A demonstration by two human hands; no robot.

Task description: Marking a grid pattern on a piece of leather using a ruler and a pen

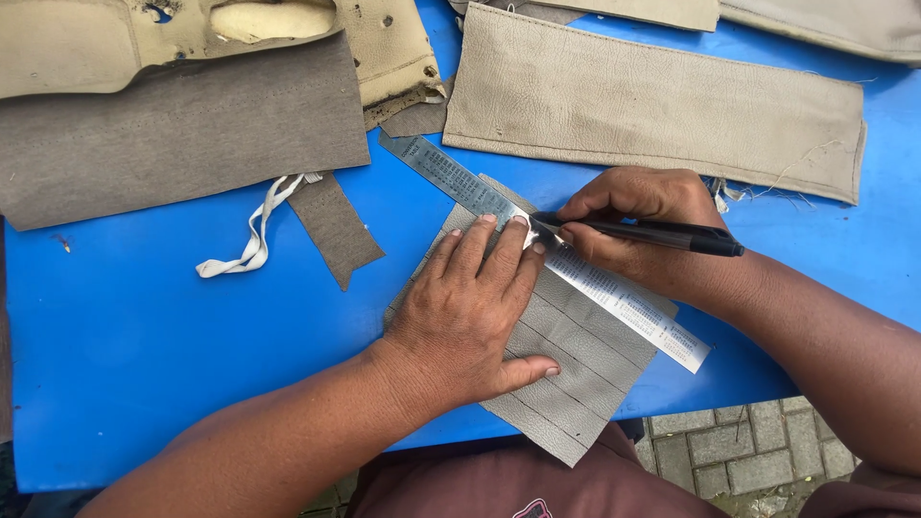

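Observation:
My left hand lies flat, fingers spread, on a grey leather piece marked with several parallel dark lines. Its fingertips press on a metal ruler that runs diagonally across the piece from upper left to lower right. My right hand grips a black pen, its tip at the ruler's edge beside my left fingertips. The leather piece overhangs the near edge of the blue table.
A long beige leather strip lies beyond the right hand. A large grey fabric sheet and a narrow grey strip lie at left, with a white cord loop. Tan leather scraps sit at the back. Paving stones show below.

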